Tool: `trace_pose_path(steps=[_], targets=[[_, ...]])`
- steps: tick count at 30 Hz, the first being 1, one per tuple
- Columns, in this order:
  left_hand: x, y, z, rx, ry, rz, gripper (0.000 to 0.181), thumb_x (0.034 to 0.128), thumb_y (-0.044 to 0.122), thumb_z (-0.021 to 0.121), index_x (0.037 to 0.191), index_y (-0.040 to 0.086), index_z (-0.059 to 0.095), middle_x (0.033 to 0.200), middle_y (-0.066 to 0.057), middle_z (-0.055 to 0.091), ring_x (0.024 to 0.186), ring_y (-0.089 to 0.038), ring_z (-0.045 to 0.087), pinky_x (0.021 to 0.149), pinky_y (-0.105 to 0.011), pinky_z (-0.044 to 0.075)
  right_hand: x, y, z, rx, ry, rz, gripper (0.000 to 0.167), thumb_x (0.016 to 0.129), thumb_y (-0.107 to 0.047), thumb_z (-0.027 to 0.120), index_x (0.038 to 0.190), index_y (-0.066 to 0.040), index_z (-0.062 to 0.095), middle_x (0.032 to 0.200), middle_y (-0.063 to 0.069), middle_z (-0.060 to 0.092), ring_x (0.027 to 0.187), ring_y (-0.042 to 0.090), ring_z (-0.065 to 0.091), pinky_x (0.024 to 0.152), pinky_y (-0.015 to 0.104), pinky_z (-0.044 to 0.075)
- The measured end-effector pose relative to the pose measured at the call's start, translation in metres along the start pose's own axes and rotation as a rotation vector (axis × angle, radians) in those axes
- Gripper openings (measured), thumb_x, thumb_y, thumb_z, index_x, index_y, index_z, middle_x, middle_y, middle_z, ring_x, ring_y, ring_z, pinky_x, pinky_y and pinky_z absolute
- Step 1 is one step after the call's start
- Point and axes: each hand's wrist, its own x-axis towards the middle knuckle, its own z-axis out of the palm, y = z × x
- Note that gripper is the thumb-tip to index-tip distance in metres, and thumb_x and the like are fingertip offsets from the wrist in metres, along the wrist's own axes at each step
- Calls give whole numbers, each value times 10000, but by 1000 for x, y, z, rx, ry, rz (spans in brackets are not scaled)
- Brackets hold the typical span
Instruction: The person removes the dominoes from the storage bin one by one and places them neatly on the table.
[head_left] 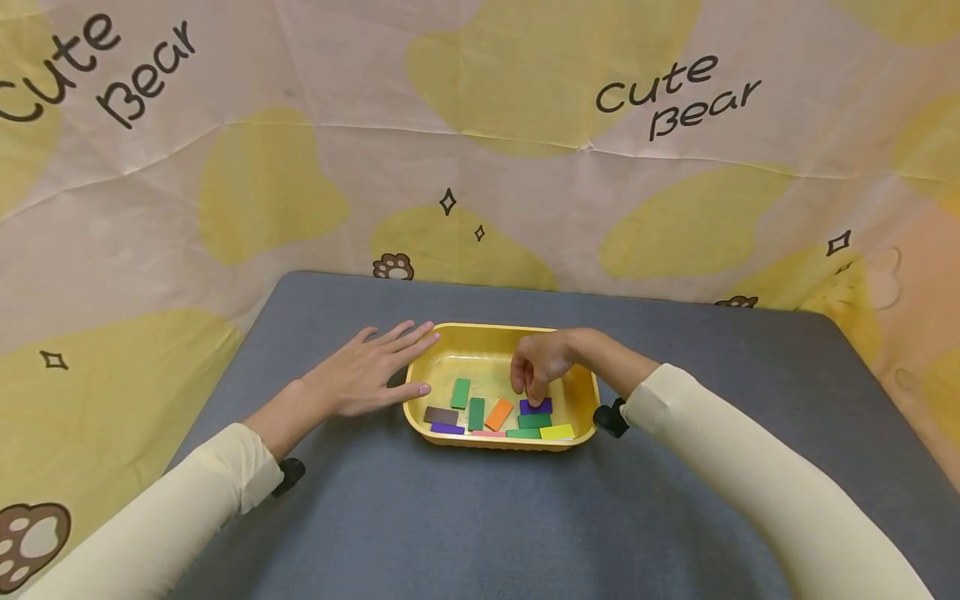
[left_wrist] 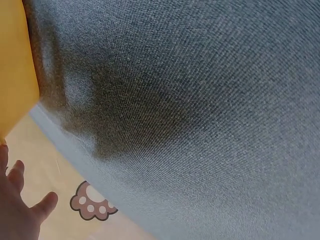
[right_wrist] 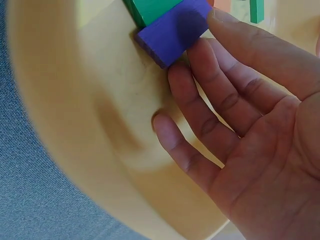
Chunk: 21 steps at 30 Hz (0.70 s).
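The person wears cream sleeves (head_left: 727, 454) and black wrist cameras (head_left: 611, 418).

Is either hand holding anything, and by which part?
The left hand holds nothing; the right hand meets the purple block at one corner, though whether it grips is unclear.

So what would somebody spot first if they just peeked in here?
Probably the bright yellow tray on the blue-grey table, with colourful blocks lying in it. Next, the right hand pinching a purple block inside, and the left hand at the tray's left end. Behind, the big "Cute Bear" words on the cloth.
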Motion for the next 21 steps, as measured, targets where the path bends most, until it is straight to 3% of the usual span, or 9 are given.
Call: trace_pose_path(steps=[14, 21], targets=[[0, -1, 2, 0, 8, -4, 809, 964, 700, 377, 1610, 258, 171, 1660, 38, 135, 1511, -277, 179, 1126, -658, 198, 3, -5, 3, -89, 8, 13, 107, 842, -42, 771, 943, -71, 752, 864, -20, 682, 802, 113, 569, 765, 235, 499], [1, -2, 3, -1, 16, 1, 802, 968, 692, 380, 1609, 255, 175, 1659, 38, 143, 1511, -273, 179, 1125, -655, 202, 3, -8, 5, -84, 22, 26, 71, 849, -26, 766, 916, -47, 756, 843, -21, 682, 789, 109, 567, 754, 229, 496]])
